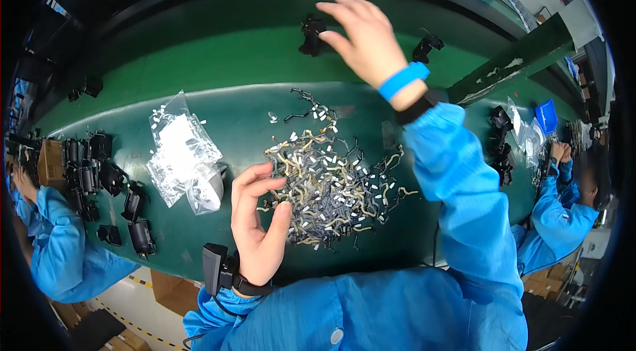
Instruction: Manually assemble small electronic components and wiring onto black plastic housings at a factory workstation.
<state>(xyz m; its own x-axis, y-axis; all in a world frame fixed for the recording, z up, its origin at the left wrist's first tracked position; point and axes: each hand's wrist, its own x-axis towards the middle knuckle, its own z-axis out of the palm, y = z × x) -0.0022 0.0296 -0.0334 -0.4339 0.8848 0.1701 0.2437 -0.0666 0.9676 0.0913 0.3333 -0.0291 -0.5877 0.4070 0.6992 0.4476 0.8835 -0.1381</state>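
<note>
My right hand (pixel 368 39) reaches out to the far side of the green bench, its fingers spread and the thumb apart. Right beside its thumb stands a small black plastic part (pixel 310 37); whether the thumb touches it I cannot tell. Near the front, my left hand (pixel 260 228) hovers with curved fingers apart and nothing between them. It is at the left edge of a heap of short cable pieces (pixel 331 185), grey, black and cream with small white ends. A few loose dark cables (pixel 301 109) lie just beyond the heap.
A clear bag with small white pieces (pixel 182 142) lies to the left, then several black plastic parts (pixel 86 165). Another black part (pixel 427 47) sits far right, near a green post (pixel 517 62). Co-workers in blue sleeves (pixel 66 251) sit on both sides.
</note>
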